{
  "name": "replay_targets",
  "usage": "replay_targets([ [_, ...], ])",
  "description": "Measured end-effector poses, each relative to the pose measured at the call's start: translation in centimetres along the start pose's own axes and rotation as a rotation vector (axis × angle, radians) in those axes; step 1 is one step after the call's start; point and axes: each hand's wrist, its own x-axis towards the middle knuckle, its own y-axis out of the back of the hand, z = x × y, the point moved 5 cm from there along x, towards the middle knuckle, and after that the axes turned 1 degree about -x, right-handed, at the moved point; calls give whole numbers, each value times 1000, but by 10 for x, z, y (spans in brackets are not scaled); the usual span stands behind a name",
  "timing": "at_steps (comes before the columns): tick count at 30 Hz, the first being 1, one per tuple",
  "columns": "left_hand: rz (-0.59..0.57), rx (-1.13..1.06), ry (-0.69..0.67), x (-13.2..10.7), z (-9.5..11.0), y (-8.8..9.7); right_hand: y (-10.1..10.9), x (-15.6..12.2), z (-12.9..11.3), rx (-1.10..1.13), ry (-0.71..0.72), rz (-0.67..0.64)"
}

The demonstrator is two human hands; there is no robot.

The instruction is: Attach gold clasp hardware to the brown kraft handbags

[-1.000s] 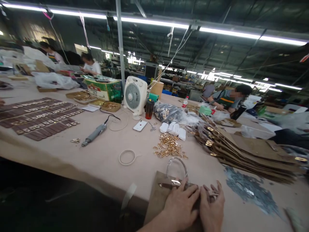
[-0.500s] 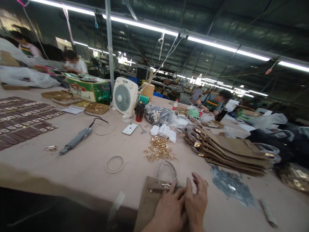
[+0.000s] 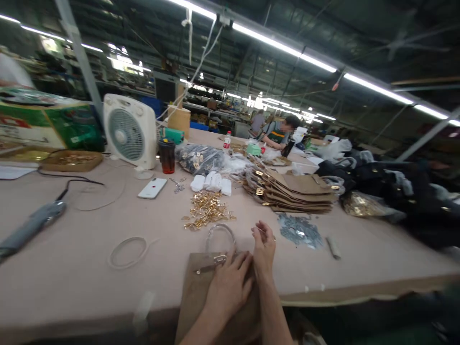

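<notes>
A brown handbag (image 3: 201, 287) lies at the table's front edge, with a plastic-wrapped handle (image 3: 222, 227) at its top. Across its upper part runs a short strap with a shiny metal buckle (image 3: 219, 259). My left hand (image 3: 230, 282) rests flat on the bag, fingers stretched over the strap and beside the buckle. Just right of it, my right hand (image 3: 265, 247) is raised near the bag's top right corner, its fingertips drawn together. Whatever they pinch is too small to make out. Gold-coloured metal fittings (image 3: 207, 211) lie piled beyond the handle.
Grey small pieces (image 3: 300, 231) and a stack of brown bag pieces (image 3: 298, 189) lie to the right. White roll of tape (image 3: 127, 252), grey power tool (image 3: 34, 227), phone (image 3: 153, 188), drink cup (image 3: 167, 155) and fan (image 3: 130, 132) are left. A co-worker (image 3: 278, 134) sits across.
The view has swung right, so things sit further left. My right hand has lifted off beside the left and its fingers have drawn together. My left hand stays on the bag.
</notes>
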Motion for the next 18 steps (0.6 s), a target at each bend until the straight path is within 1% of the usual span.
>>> replay_targets([
  [6, 17, 85, -61, 10, 0, -12, 49, 11, 11, -5, -24, 129],
  [12, -6, 180, -33, 10, 5, -14, 99, 11, 30, -50, -56, 253],
  [15, -12, 199, -31, 10, 7, -12, 116, 15, 39, -62, -63, 282],
  [18, -11, 203, -30, 10, 8, -12, 125, 20, 46, -99, -67, 261],
])
